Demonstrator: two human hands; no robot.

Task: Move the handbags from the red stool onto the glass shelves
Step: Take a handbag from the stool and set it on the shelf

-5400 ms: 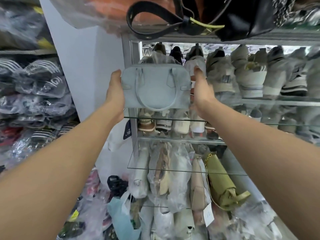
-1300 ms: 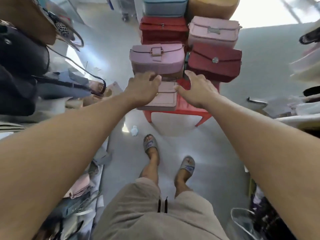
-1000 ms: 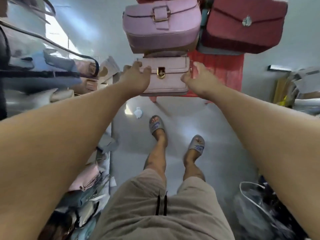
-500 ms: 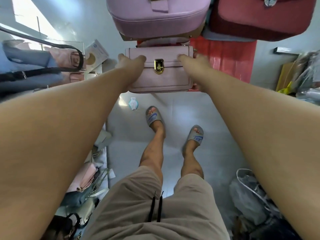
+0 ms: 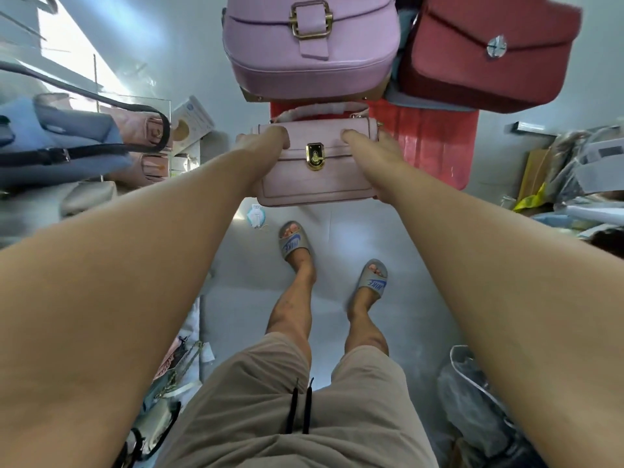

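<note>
A pale pink handbag with a gold clasp is held between both hands, in front of the red stool. My left hand grips its left end, thumb over the top edge. My right hand grips its right end the same way. The bag's wrapped handle shows just above its top. On the stool behind it sit a larger lilac-pink buckle bag and a dark red flap bag. A glass shelf with blue and pink bags is at the left.
My legs and sandalled feet stand on the grey floor below the bag. Plastic-wrapped goods lie at the right and lower right. More bags with chains lie at the lower left. A small tag lies on the floor near my left foot.
Both hands closed on the pale pink bag's ends and drew it off the stool's front toward me. Earlier I held a light blue bag at the shelves.
</note>
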